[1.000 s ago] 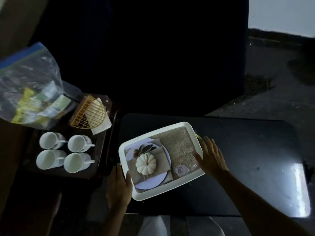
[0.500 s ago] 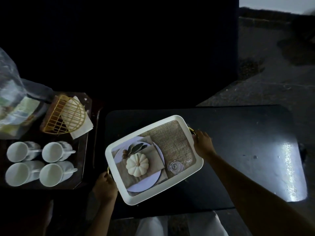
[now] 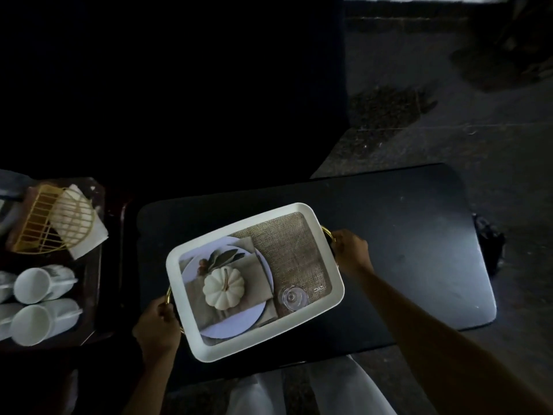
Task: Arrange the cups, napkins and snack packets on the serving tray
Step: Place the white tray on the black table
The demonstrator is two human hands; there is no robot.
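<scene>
A white serving tray (image 3: 337, 283) with a printed picture of a pumpkin, plate and burlap on its floor lies tilted on the black table (image 3: 419, 250). My left hand (image 3: 157, 326) grips its gold handle at the near left end. My right hand (image 3: 350, 250) grips the gold handle at the far right end. Several white cups (image 3: 33, 284) lie on their sides on a dark side table (image 3: 92, 295) at the left. White napkins (image 3: 86, 241) sit in a yellow wire holder (image 3: 45, 226) behind the cups. The snack packets are out of view.
A dark chair back fills the upper left. Grey floor (image 3: 449, 121) lies to the right and beyond the black table. My light trousers (image 3: 344, 384) show at the table's near edge.
Both hands went from flat beside the tray to closed on its gold handles. The view shifted right, so the plastic bag of packets at the left left the frame.
</scene>
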